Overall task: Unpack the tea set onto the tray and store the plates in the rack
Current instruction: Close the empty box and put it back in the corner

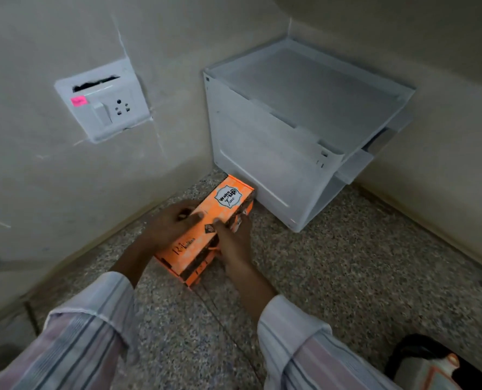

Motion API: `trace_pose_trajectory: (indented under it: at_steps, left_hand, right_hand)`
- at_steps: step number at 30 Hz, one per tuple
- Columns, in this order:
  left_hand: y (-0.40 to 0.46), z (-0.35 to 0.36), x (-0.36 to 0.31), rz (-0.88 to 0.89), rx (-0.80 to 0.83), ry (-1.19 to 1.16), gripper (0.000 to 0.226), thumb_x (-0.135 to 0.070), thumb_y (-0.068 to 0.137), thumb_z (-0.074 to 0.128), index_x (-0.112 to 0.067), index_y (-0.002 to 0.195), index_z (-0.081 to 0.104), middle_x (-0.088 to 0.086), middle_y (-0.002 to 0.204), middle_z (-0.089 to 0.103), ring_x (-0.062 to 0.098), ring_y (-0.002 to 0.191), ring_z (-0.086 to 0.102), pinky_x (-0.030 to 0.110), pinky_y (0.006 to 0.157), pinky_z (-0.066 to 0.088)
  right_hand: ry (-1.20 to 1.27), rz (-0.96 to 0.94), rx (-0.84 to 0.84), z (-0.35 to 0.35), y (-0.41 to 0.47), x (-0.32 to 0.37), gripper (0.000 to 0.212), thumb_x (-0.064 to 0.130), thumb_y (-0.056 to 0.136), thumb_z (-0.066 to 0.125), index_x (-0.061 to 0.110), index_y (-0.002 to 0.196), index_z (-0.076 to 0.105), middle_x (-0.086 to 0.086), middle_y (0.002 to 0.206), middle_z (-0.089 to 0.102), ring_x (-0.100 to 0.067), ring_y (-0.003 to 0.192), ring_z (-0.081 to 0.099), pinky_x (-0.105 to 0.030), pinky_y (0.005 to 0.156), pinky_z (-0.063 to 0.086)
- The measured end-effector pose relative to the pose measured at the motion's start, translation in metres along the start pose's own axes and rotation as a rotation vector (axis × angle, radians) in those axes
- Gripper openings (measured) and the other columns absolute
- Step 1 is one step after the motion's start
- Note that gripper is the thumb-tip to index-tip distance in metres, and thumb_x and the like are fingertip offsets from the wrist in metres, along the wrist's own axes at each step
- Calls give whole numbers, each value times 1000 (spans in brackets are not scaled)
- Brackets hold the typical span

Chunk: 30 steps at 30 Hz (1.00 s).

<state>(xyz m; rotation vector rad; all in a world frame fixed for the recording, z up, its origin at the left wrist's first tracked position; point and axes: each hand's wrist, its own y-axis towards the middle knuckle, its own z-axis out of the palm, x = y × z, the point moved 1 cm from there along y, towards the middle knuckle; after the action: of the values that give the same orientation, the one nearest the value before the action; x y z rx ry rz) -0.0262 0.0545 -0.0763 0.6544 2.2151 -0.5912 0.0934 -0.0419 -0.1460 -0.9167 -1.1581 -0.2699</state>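
Note:
An orange tea set box [222, 204] with a black and white label lies lengthwise on the speckled stone counter [332, 277], its far end near the white rack. My left hand [168, 223] rests over the box's left top edge, fingers curled round it. My right hand [232, 237] grips the box's right side, thumb on top. The white plastic rack [298, 130] stands in the corner against both walls; its top shelf is bare. No plates, cups or tray are in view.
A white wall socket and switch plate [104, 102] with a pink sticker sits on the left wall. A dark object with an orange and white part [431, 364] shows at the bottom right. Walls close the counter at left and back.

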Motion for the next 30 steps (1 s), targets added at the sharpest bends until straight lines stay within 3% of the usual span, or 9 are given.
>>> trace_pose_trajectory:
  at_steps: [2,6,10,15,20,23,26,28,30]
  left_hand:
    - [15,-18,2,80,-87,43,45,-56,77,61,-33,116,62,-1,114,70,16,100,69,29,89,52]
    - [46,-38,1,186,-144,278,55,-48,74,65,-17,119,69,10,128,65,26,116,63,26,98,42]
    - [55,-63,11,234,-74,381,78,-60,69,58,-12,130,64,13,144,53,27,132,52,26,108,30]
    - [69,-74,29,317,-68,399,62,-33,74,83,-14,130,63,11,145,53,27,134,50,35,112,33]
    - [74,-73,36,333,-35,435,91,-60,60,61,-13,137,57,2,148,47,17,137,42,30,112,29]
    - [73,-74,37,320,-32,431,87,-61,59,56,-24,137,54,-9,146,41,13,138,39,26,110,28]
    - [70,-69,31,301,-10,421,79,-52,60,61,-30,135,52,-1,151,43,23,141,41,32,111,31]
    - [66,-64,26,272,-91,444,79,-51,64,62,-18,135,58,8,151,47,27,139,44,40,112,34]
    - [56,-52,7,310,-255,475,68,-51,73,60,-14,129,61,5,140,56,28,130,49,41,108,39]
  right_hand:
    - [19,21,3,24,10,9,92,53,57,78,37,140,42,-7,132,65,-25,113,68,-49,97,56]
    - [28,-31,-40,66,25,37,73,23,84,77,15,147,41,-13,140,58,-26,125,60,-31,105,47]
    - [30,-22,-36,99,39,48,78,29,84,78,16,150,39,-14,146,54,-28,132,54,-38,111,44]
    - [18,7,-49,114,48,50,82,31,83,77,20,152,35,-14,147,52,-32,137,48,-43,114,41]
    - [20,63,-29,113,46,50,80,36,87,74,30,152,28,-21,146,41,-41,130,50,-43,107,45]
    - [0,80,16,106,41,56,81,37,86,75,31,151,28,-20,147,39,-40,129,52,-41,105,46]
    - [-11,40,46,88,38,53,80,41,84,76,29,150,33,-15,147,41,-35,130,52,-34,99,45]
    - [-77,2,57,75,34,51,69,47,86,71,25,145,43,-13,144,46,-32,127,54,-29,95,43]
    - [-233,-60,39,51,32,48,50,48,89,64,23,131,56,-10,134,53,-32,117,60,-34,98,48]
